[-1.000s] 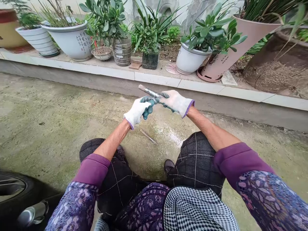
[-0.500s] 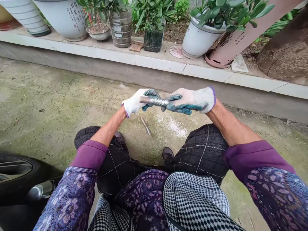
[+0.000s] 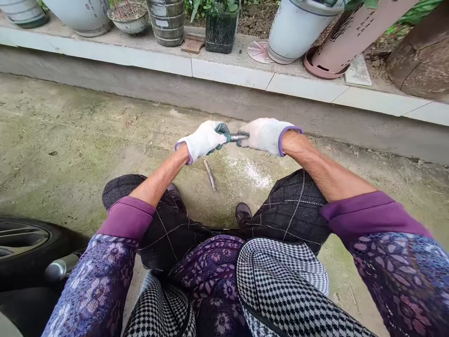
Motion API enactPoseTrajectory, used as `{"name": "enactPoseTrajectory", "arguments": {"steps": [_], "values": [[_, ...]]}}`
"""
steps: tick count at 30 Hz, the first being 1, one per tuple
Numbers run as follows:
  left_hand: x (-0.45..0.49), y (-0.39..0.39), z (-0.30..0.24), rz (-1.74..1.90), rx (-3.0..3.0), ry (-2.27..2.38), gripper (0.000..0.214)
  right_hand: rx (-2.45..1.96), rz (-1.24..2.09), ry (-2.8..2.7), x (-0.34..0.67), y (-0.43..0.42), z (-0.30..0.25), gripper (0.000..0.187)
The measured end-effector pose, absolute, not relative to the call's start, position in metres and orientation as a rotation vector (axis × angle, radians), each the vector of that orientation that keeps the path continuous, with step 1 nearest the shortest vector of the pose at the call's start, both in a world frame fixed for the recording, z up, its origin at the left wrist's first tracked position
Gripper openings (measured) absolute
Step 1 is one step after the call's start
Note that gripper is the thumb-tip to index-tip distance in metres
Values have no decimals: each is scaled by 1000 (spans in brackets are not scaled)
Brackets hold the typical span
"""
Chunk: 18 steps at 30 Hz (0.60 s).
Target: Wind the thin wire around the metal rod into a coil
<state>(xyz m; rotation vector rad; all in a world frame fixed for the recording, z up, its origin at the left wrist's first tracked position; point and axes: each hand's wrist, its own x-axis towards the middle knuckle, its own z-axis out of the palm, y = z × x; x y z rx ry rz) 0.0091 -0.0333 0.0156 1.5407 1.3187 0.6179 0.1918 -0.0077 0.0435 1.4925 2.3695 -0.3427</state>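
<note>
At the lower left of the frame, part of a dark wheel [image 3: 24, 241] is seen, and a shiny metal cylinder [image 3: 61, 267] is seen just beside it. In the upper left, a large white pot [image 3: 79, 16] is set on a tiled ledge [image 3: 133, 54]. Just left of the frame's middle, the left hand [image 3: 206, 139] is covered by a white glove with dark green fingers, which are closed around a silvery rod [image 3: 239, 137]. Below that hand, a short stick [image 3: 210, 175] is seen lying on the ground. The rod is held level above the centre, and only a short ridged stretch is left visible between the gloves. White grains [image 3: 257, 176] are scattered on the ground below. The rod's right part is gripped by the right hand [image 3: 265, 135], also gloved; its fingertips are partly hidden. In the upper right, a pink pot [image 3: 358, 32] is set on the ledge.
</note>
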Motion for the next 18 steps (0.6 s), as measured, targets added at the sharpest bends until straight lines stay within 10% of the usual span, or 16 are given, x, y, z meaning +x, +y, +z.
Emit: {"name": "enactPoseTrajectory", "arguments": {"steps": [7, 18], "values": [[1, -30, 20, 917, 1268, 1198, 11, 1769, -424, 2671, 183, 8, 57, 22], [-11, -36, 15, 880, 1338, 1241, 7, 1749, -1970, 2363, 179, -6, 71, 25]]}}
